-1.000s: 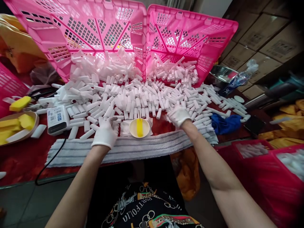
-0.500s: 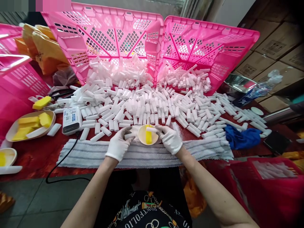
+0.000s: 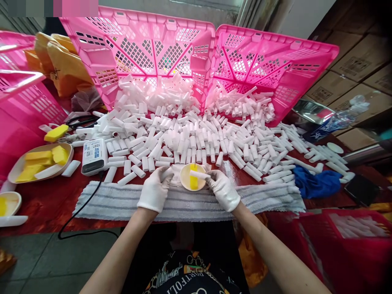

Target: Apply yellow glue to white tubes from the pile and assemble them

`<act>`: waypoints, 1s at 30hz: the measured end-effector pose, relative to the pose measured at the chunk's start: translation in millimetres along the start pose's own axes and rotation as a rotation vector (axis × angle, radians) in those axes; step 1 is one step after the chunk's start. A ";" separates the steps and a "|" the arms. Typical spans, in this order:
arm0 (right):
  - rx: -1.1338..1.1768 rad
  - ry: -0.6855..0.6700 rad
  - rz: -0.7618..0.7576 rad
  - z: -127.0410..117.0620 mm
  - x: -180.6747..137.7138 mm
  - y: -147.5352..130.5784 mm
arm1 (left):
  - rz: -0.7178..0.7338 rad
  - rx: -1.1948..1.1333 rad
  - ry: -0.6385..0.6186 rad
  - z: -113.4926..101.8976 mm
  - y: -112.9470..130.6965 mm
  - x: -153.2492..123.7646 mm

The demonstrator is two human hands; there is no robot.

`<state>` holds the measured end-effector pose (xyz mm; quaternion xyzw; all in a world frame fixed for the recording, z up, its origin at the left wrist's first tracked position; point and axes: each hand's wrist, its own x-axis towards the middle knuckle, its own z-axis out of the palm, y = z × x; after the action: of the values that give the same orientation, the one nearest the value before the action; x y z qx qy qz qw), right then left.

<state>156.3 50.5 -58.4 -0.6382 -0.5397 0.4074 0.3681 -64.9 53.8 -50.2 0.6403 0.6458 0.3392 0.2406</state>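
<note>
Both my hands wear white gloves and rest over a striped grey towel (image 3: 122, 202) at the table's front edge. My right hand (image 3: 223, 190) pinches a short white tube (image 3: 198, 174) and holds it across a small round dish (image 3: 185, 179) with a yellow sponge strip (image 3: 193, 181) in it. My left hand (image 3: 155, 190) sits just left of the dish, fingers curled on something white that I cannot make out. Beyond the dish lie several white tubes (image 3: 196, 134) spread over the red table.
Two pink crates (image 3: 147, 45) lean on their sides at the back, spilling tubes. A white device (image 3: 94, 155) with a black cable and a bowl (image 3: 69, 152) of yellow sponges stand left. A blue cloth (image 3: 317, 183) lies right, red bins (image 3: 352, 245) lower right.
My right hand came in from the tube pile with a tube and now holds it over the dish. My left hand drew in beside the dish. The view tilted up a little.
</note>
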 end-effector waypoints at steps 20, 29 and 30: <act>-0.158 0.062 -0.474 7.3 -6.8 20.9 | -0.069 -0.064 -0.102 21.2 0.1 7.5; -0.228 0.128 -0.553 6.1 -16.2 25.1 | -0.093 -0.085 -0.108 19.1 1.8 8.1; -0.243 0.141 -0.556 5.7 -16.3 25.1 | -0.098 -0.091 -0.109 19.8 1.2 8.5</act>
<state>159.4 30.8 -81.4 -0.5322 -0.7115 0.1785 0.4228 -49.9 64.7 -61.2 0.6139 0.6462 0.3208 0.3205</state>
